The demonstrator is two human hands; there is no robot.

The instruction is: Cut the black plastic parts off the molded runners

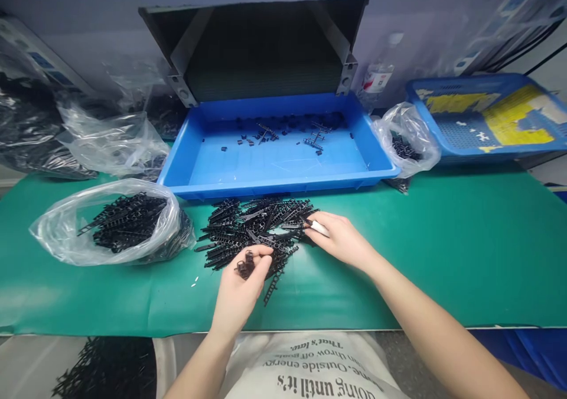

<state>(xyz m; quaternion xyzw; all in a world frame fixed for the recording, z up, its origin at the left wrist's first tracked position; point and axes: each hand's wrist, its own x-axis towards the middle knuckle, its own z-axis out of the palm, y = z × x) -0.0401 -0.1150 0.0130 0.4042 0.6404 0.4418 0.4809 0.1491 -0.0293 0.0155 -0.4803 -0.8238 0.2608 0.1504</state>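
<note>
Nearest, at the tabletop's front edge, lies a white printed plastic sack (305,366), and beside it a heap of black plastic ladder-shaped strips (108,369) sits at the lower left. The left hand (241,286) is curled, thumb pressed to the fingers, pinching a small black plastic cluster (245,264) just in front of a loose pile of black strips (252,227). The right hand (341,239) has its fingers pressed together and its fingertips on the pile's right edge. A small white object (319,228) shows under those fingers; whether it is gripped, I cannot tell. Both rest above a green mat (443,269) on the tabletop. To the left, a clear plastic bag (57,233) holds more strips. Beyond stands a blue plastic tray (274,186) scattered with small black pieces, a dark hinged panel (261,50) behind it, and a blue mesh basket (469,133) at far right.
</note>
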